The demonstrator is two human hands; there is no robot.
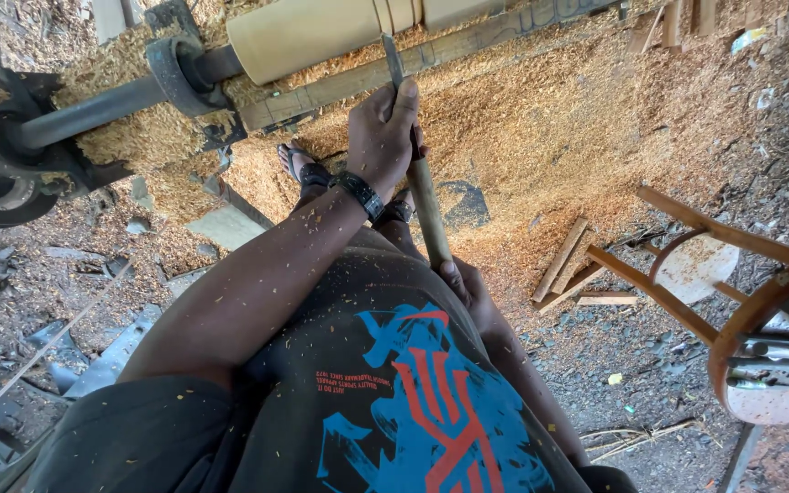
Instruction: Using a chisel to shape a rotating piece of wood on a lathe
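Head view looked down on a person standing at a lathe (66,119). The left hand (383,132) was closed around the chisel (422,196) near the blade, with fingers (404,96) pressed on the metal, probably to guide the tip. The tip touched the pale cylinder (321,32) mounted on the lathe, at the far side of the scene. The right hand (468,288) was closed on the near end of the handle, close to the body; this two-point hold seemed to keep the long tool steady. The blade leaned over the rail (449,46) below the cylinder, perhaps for support. Shavings (541,137) covered the floor. At the right, a round wooden frame (760,315) held some metal rods (778,351).
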